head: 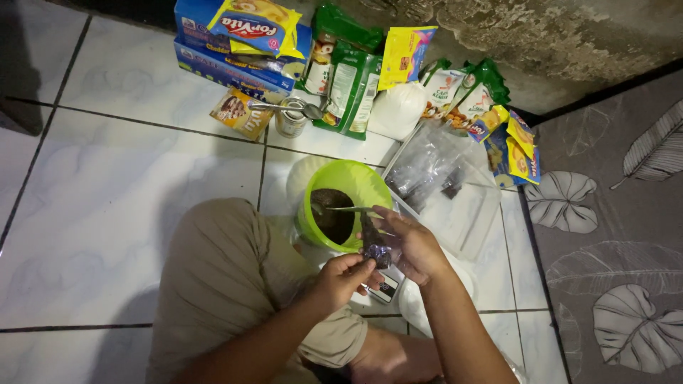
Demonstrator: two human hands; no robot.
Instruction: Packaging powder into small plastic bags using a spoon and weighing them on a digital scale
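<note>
Near the middle of the frame, low down, both hands meet over a small digital scale (384,288) that sits on the white tiled floor (128,178). The left hand (345,277) has its fingers closed on the bottom of a small clear plastic bag (374,245) holding some dark brown mix, and the right hand (413,245) pinches the bag's upper part with fingers together. Just above them stands a green bowl (356,188) with a good deal of the same dark mix left inside and a spoon (345,208) lying across it. To the right of the bowl lies a clear plastic tub (455,206) with a few dark filled bags in it, so some portions look done, though much seems left. Along the upper edge sit a blue box (228,60), yellow and green packets (348,78), a white bag (395,110) and a tin can (290,117).
</note>
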